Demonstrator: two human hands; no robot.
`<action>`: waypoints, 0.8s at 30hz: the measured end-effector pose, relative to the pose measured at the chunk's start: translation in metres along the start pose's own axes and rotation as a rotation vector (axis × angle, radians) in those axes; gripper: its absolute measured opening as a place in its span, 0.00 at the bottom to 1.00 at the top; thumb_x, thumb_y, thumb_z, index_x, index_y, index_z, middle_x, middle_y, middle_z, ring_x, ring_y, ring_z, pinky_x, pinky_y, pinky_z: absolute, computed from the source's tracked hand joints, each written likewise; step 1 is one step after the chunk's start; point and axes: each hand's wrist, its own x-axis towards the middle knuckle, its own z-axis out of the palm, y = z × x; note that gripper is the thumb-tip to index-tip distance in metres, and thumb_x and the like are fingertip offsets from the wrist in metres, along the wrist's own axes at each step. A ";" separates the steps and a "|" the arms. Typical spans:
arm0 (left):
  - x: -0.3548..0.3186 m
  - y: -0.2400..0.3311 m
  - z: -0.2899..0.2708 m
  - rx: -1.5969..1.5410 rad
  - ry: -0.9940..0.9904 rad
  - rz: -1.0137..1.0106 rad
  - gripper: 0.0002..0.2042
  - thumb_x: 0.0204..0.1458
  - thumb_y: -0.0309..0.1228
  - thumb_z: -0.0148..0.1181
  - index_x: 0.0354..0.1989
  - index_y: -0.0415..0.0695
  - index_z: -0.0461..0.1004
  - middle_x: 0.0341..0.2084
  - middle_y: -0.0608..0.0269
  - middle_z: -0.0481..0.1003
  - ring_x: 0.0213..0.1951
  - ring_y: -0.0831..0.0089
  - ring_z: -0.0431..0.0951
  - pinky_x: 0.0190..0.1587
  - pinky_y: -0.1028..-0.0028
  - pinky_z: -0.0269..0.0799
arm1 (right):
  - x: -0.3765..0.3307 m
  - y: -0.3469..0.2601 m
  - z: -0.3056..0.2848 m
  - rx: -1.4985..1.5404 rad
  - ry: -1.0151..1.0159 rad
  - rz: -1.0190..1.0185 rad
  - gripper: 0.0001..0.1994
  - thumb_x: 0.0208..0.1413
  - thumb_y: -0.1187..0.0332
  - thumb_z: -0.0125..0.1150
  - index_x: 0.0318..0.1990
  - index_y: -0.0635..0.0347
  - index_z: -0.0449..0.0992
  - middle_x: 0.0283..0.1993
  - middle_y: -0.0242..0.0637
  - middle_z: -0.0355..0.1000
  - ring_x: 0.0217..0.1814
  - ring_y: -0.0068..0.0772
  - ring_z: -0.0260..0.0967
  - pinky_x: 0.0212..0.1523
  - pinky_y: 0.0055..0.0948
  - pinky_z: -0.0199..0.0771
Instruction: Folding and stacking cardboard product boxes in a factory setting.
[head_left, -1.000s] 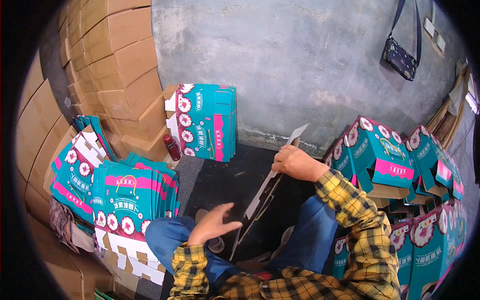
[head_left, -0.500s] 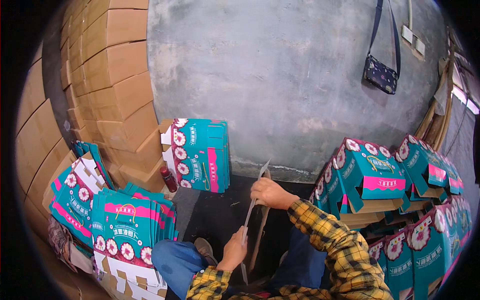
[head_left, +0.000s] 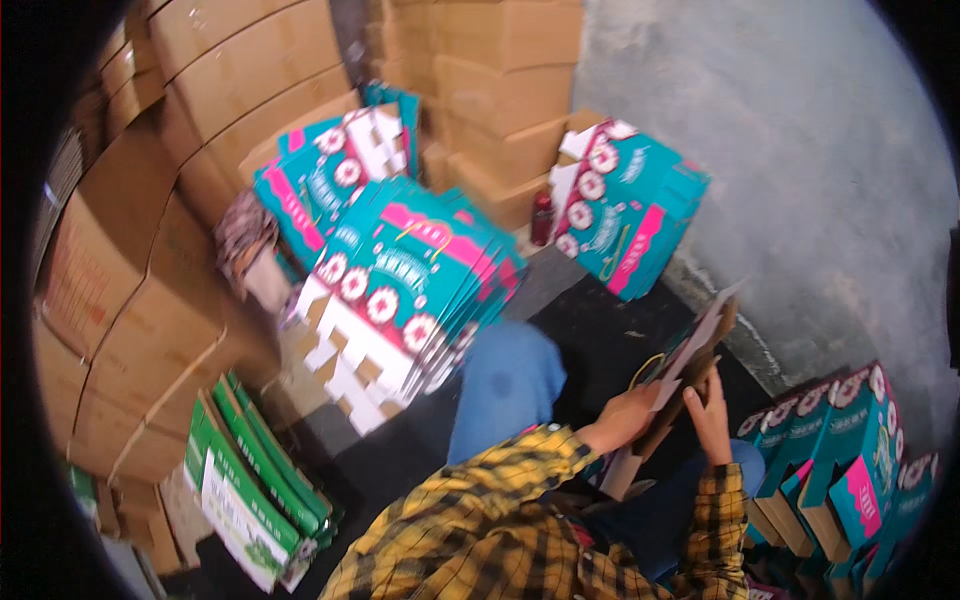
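Observation:
A partly unfolded gift carton [head_left: 690,352] is tilted over my lap, with brown and pale cardboard faces showing. A thin yellow cord loops out by its left side. My left hand [head_left: 622,416] grips the carton's left side, its fingertips hidden by a flap. On the other side, my right hand [head_left: 709,412] holds the brown face, thumb up and fingers bent against the board. My jeans-clad left knee [head_left: 508,375] is beside the hands.
Flat teal-and-pink cartons [head_left: 400,265] are stacked at left; another teal stack [head_left: 630,205] leans on the wall beside a dark red bottle [head_left: 541,218]. Formed teal boxes [head_left: 835,440] stand at right. Green cartons [head_left: 255,490] lie lower left, below brown shipping boxes [head_left: 150,290].
The view has swung left, bringing in the green cartons. The thin sheet-like carton between my hands now shows spread flaps and brown faces. My right hand has come down beside my left.

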 end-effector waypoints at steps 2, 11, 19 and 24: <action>0.003 0.001 0.013 -0.033 0.022 -0.026 0.23 0.53 0.27 0.52 0.59 0.41 0.60 0.37 0.46 0.72 0.40 0.48 0.75 0.41 0.57 0.73 | 0.006 0.019 -0.005 -0.028 -0.025 0.013 0.31 0.58 0.66 0.57 0.66 0.65 0.54 0.57 0.45 0.67 0.58 0.35 0.66 0.57 0.33 0.65; 0.009 0.008 0.049 0.037 0.012 -0.094 0.15 0.49 0.24 0.50 0.46 0.33 0.64 0.41 0.40 0.70 0.42 0.44 0.74 0.41 0.53 0.72 | 0.011 0.212 -0.087 0.314 0.079 0.167 0.27 0.56 0.71 0.53 0.64 0.64 0.57 0.58 0.41 0.64 0.56 0.36 0.65 0.56 0.31 0.65; 0.010 0.015 0.052 0.235 -0.037 -0.106 0.25 0.46 0.23 0.50 0.55 0.22 0.62 0.39 0.38 0.71 0.41 0.50 0.76 0.42 0.61 0.74 | 0.012 0.212 -0.092 0.216 0.106 0.348 0.21 0.59 0.62 0.54 0.56 0.66 0.68 0.50 0.40 0.69 0.51 0.34 0.68 0.51 0.31 0.68; 0.011 0.016 0.054 0.278 -0.064 -0.098 0.26 0.47 0.24 0.50 0.57 0.23 0.61 0.39 0.40 0.72 0.38 0.54 0.77 0.39 0.63 0.73 | 0.008 0.234 -0.101 0.302 0.134 0.411 0.22 0.61 0.58 0.54 0.55 0.67 0.69 0.51 0.42 0.70 0.50 0.34 0.69 0.50 0.29 0.69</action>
